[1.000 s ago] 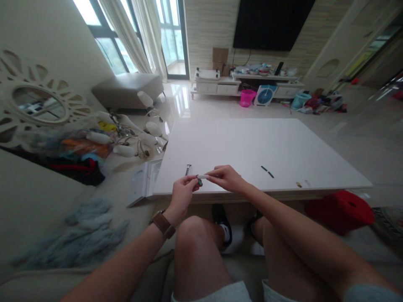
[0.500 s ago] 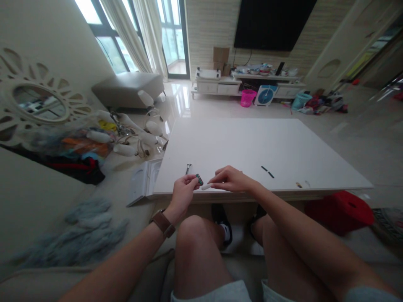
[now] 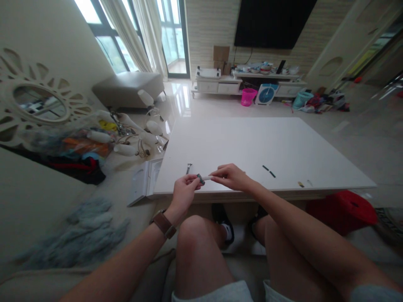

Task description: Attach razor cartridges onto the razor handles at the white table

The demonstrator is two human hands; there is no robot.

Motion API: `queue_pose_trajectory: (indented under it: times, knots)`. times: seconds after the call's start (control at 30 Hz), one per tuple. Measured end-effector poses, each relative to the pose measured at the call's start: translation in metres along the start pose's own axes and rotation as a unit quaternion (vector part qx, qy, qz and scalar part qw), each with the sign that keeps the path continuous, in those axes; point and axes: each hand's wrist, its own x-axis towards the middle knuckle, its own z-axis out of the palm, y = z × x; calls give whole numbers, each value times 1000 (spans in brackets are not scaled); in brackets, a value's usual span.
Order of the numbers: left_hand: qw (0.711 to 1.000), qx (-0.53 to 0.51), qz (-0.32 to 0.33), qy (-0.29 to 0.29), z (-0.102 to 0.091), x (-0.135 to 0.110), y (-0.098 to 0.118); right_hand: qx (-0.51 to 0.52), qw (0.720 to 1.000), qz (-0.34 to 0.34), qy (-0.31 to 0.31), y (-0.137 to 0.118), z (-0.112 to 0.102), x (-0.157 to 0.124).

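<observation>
Above the near edge of the white table [image 3: 245, 142], my left hand [image 3: 184, 188] pinches a small dark green and black razor cartridge [image 3: 200, 179]. My right hand [image 3: 231, 177] grips a slim white stick [image 3: 207, 178] whose kind I cannot make out. Its left tip meets the cartridge, or lies right against it; the other end is hidden by my fingers. Just beyond my left hand a metal razor handle [image 3: 189, 168] rests on the table. Two dark green strips [image 3: 269, 171] lie to the right of my right hand.
Farther right on the table are a small yellow and black piece [image 3: 301, 184] and a clear piece [image 3: 310, 183]. A red round stool-like object [image 3: 343, 212] stands by the table's near right side. A chandelier with white shades [image 3: 138, 134] lies on the floor at left.
The white stick has risen and levelled, and its tip has come up to the razor cartridge. The cartridge has turned slightly in my left hand. Things on the table stay put.
</observation>
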Motion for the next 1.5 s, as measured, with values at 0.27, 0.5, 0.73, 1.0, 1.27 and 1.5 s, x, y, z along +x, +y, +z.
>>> queue_pose_trajectory:
  times: [0.27,0.5,0.73,1.0,1.27,1.5]
  knots:
    - [1000,-7,-3,-8,0,1,-1,24,1000,-1,-4,3,4,2]
    - [1000,-7,-4,-3,0,0,0,11,1000,-16,9,1,3,1]
    - [1000,-6,-7,7,-1,1,-1,-7,998,-56,-39,1,2,0]
    - [1000,3,1,6,-1,0,1,-40,998,-40,-19,-2,5,0]
    - [1000,1,-7,-2,-1,1,-2,-50,998,-23,-3,-2,5,1]
    - [1000,6,-7,-22,0,-1,0,-32,997,5,74,-4,5,2]
